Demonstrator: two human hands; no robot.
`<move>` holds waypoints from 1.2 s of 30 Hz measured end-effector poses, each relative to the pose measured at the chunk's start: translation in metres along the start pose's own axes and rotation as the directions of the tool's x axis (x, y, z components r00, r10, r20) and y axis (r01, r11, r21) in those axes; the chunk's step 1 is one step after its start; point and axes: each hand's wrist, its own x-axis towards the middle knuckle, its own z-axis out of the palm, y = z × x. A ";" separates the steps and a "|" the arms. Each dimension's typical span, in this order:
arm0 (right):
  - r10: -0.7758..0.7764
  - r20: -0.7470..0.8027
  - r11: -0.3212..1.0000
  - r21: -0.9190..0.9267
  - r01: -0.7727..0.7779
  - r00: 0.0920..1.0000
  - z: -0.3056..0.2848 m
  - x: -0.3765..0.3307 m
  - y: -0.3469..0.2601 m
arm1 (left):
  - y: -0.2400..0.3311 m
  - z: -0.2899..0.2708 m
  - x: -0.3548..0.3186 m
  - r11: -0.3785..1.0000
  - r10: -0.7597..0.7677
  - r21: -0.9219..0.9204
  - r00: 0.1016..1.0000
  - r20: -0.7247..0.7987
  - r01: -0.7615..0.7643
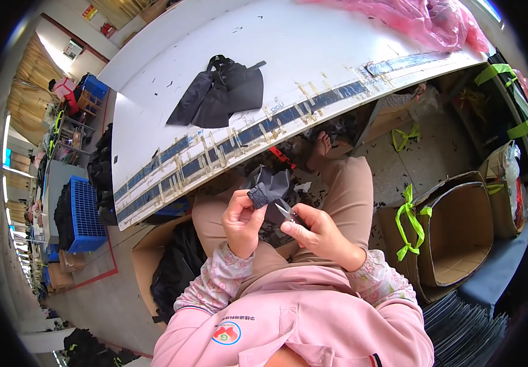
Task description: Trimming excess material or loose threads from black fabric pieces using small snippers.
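Note:
Above my lap, my left hand [242, 223] pinches the edge of a small black fabric piece [270, 186] between thumb and fingers. Closed around a small pair of thread snips [285, 208] is my right hand [322, 237]. The metal blades of the snips point up and left, right beside the fabric's lower edge; whether they touch it I cannot tell. On the white table [154, 101] in front lies another black sewn fabric piece [220, 92], with a loop at its top and a strap end sticking out to the right.
A pink plastic bag [426, 24] rests at the table's far right. Open cardboard boxes [457, 229] with neon green ties [409, 223] stand on my right. At my left is a carton [143, 260] of black fabric, and farther off a blue crate [88, 214]. Black scraps litter the floor.

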 end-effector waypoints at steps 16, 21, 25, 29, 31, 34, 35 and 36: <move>-0.238 -0.074 0.943 -0.258 0.212 0.968 0.008 0.007 -0.001 | -0.005 0.002 -0.013 1.000 -0.010 0.009 0.996 0.092 0.009; -0.273 -0.067 0.923 -0.300 0.242 0.960 0.006 0.006 0.000 | -0.004 0.003 -0.014 1.000 -0.015 0.024 0.996 0.093 0.013; -0.265 -0.075 0.929 -0.287 0.233 0.961 0.005 0.004 -0.002 | -0.003 0.005 -0.014 0.999 0.003 0.033 0.996 0.089 -0.006; -0.257 -0.069 0.931 -0.286 0.228 0.964 0.004 0.003 0.000 | -0.001 0.004 -0.014 0.999 -0.005 0.047 0.995 0.095 0.001; -0.251 -0.070 0.937 -0.267 0.224 0.966 0.004 0.003 -0.001 | -0.003 0.002 -0.014 0.999 -0.009 0.042 0.990 0.140 0.003; -0.240 -0.066 0.944 -0.247 0.217 0.969 0.004 0.002 -0.006 | -0.004 0.000 -0.015 0.998 -0.028 0.055 0.986 0.163 0.020; -0.236 -0.068 0.945 -0.249 0.213 0.969 0.004 0.001 -0.006 | -0.003 0.000 -0.015 0.998 -0.028 0.055 0.986 0.162 0.020; -0.232 -0.069 0.945 -0.251 0.208 0.970 0.004 0.001 -0.006 | -0.003 0.000 -0.016 0.999 -0.036 0.045 0.987 0.159 0.029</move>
